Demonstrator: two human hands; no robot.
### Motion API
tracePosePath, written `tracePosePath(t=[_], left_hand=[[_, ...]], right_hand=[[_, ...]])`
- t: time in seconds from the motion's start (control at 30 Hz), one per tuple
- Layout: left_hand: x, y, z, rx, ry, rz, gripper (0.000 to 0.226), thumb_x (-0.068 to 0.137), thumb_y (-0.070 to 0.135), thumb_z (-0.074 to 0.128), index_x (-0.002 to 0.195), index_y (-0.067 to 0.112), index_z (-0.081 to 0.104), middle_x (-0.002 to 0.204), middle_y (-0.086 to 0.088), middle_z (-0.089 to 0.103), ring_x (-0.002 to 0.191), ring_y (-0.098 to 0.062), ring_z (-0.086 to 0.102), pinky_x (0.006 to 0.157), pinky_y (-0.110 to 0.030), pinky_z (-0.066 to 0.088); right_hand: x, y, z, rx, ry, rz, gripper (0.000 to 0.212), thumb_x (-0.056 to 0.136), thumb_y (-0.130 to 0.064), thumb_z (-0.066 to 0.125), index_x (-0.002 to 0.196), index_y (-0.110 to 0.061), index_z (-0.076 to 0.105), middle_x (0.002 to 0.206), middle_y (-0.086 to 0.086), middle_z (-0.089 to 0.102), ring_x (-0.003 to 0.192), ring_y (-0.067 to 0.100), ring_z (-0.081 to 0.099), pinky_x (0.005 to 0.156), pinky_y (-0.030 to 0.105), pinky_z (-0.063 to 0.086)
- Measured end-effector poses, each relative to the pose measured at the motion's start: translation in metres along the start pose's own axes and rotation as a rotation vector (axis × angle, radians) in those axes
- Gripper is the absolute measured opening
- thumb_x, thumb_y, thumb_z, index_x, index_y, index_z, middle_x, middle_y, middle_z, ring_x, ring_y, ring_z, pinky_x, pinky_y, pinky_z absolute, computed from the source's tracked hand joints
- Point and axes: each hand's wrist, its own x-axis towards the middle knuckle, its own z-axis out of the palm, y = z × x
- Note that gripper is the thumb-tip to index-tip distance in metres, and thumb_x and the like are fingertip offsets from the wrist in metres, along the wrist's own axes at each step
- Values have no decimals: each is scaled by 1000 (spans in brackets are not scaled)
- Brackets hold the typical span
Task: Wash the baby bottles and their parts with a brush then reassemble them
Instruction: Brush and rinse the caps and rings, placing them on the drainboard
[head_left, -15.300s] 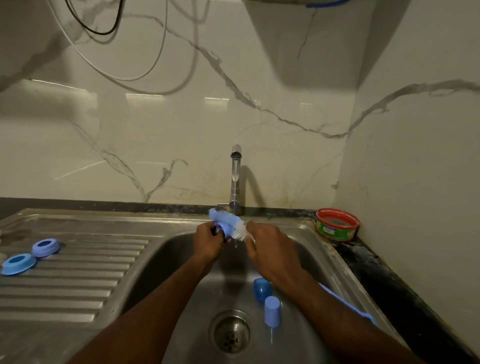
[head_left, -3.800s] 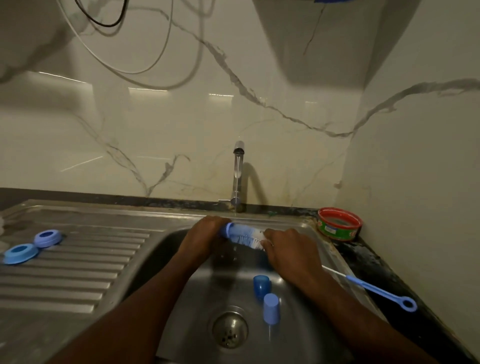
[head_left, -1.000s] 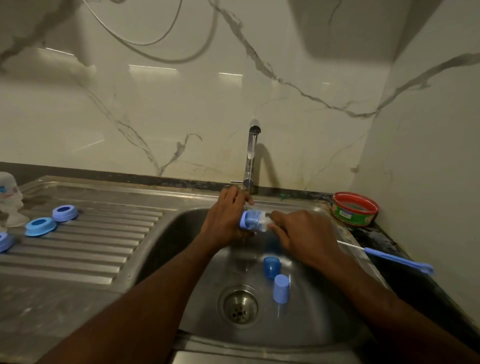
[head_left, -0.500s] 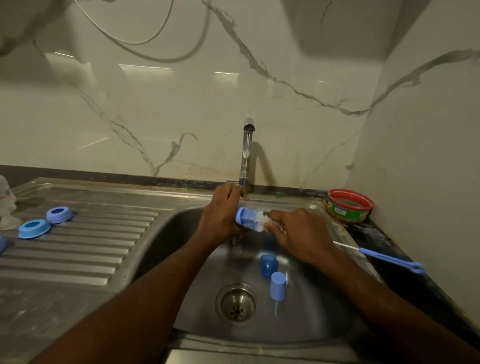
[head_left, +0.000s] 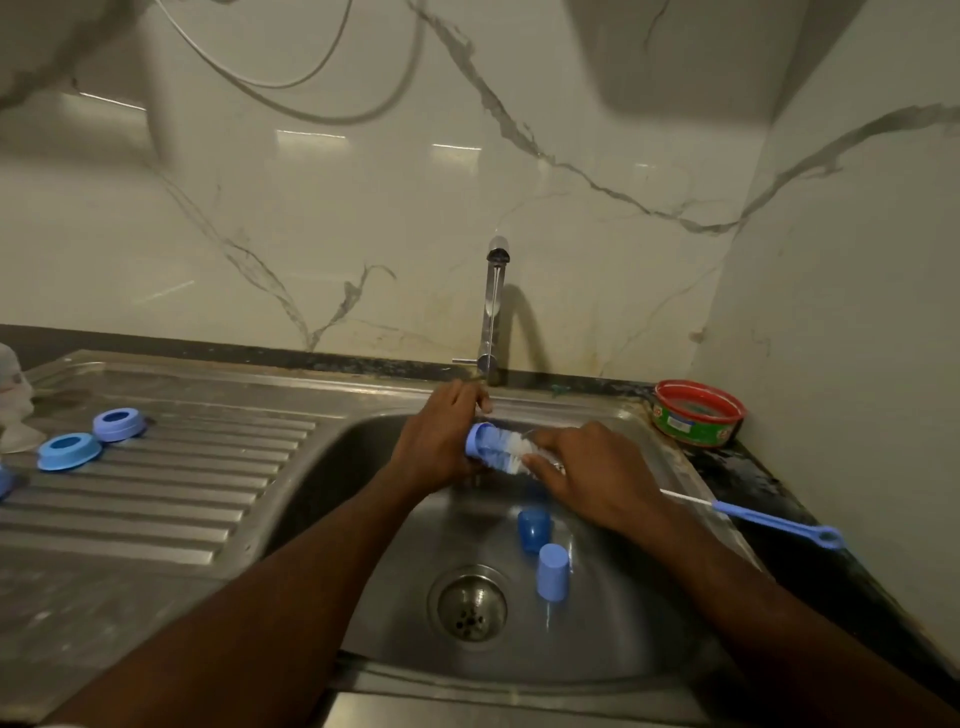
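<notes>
Over the sink basin (head_left: 363, 519), below the tap (head_left: 492, 312), my left hand (head_left: 441, 441) grips a small baby bottle (head_left: 480, 441) lying sideways. The blue-and-white bristle head of the bottle brush (head_left: 511, 449) shows between my hands. My right hand (head_left: 587, 473) grips the brush's stem, and its blue looped handle (head_left: 779, 522) sticks out to the right over the counter. Most of the bottle is hidden by my fingers. Two blue caps (head_left: 532, 527) (head_left: 551, 571) stand in the basin near the drain (head_left: 471, 603).
On the ribbed drainboard (head_left: 182, 493) lie two blue screw rings (head_left: 118, 423) (head_left: 69, 451), with a third (head_left: 4, 480) cut off by the left edge. A pale teat (head_left: 15, 415) stands behind them. A red-rimmed tub (head_left: 696, 420) sits in the back right corner.
Both hands have stayed under the tap with the bottle and brush. More of the white bristles now shows between them than half a second ago.
</notes>
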Motion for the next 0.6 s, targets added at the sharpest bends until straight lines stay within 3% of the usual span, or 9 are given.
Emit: tracePosePath(t=[0.07, 0.13, 0.23, 0.3, 0.43, 0.53, 0.6], left_hand=[[-7, -2, 8, -103, -152, -40, 87, 70, 49, 87, 141, 26, 42, 144, 1, 40, 130, -14, 38, 105, -31, 40], [-9, 6, 11, -284, -312, -17, 91, 80, 41, 82, 154, 23, 32, 157, -3, 35, 141, -11, 32, 117, -32, 30], [-3, 19, 13, -298, -285, 69, 55, 92, 26, 72, 141, 21, 49, 141, -2, 56, 126, -8, 50, 110, -27, 40], [2, 20, 8, -180, -169, 64, 40, 90, 26, 73, 127, 20, 59, 125, -1, 64, 113, -11, 58, 100, -34, 50], [4, 6, -2, -60, 27, 1, 51, 73, 40, 87, 110, 24, 57, 112, 2, 58, 100, -11, 52, 87, -31, 49], [-6, 2, 2, -90, -110, -16, 58, 75, 39, 86, 122, 21, 57, 121, -1, 55, 109, -13, 47, 95, -33, 45], [-11, 9, 7, -232, -268, 14, 46, 85, 31, 81, 123, 12, 62, 121, -6, 61, 110, -17, 55, 100, -37, 46]], right_hand=[[4, -2, 2, -59, 19, 10, 35, 100, -52, 52, 127, -31, 61, 106, -2, 69, 90, 13, 63, 88, 34, 54], [10, 5, 0, -111, 9, 148, 33, 98, -47, 58, 124, -27, 60, 108, -1, 66, 95, 15, 62, 92, 34, 51], [8, 21, -5, -126, 87, 244, 31, 98, -50, 55, 120, -29, 63, 105, -1, 67, 93, 15, 61, 86, 34, 50], [2, 24, -8, -114, 106, 233, 32, 99, -52, 53, 120, -32, 64, 106, -1, 68, 93, 15, 60, 81, 32, 46], [1, 10, -14, -63, 42, -67, 31, 100, -51, 50, 120, -34, 64, 94, -6, 67, 82, 11, 60, 71, 27, 42], [1, 4, -18, -197, 31, -251, 32, 101, -52, 45, 123, -35, 61, 92, -5, 67, 78, 12, 60, 69, 27, 42], [0, 4, -19, -272, 87, -190, 29, 102, -51, 42, 116, -32, 61, 90, -4, 68, 78, 17, 64, 70, 32, 50]])
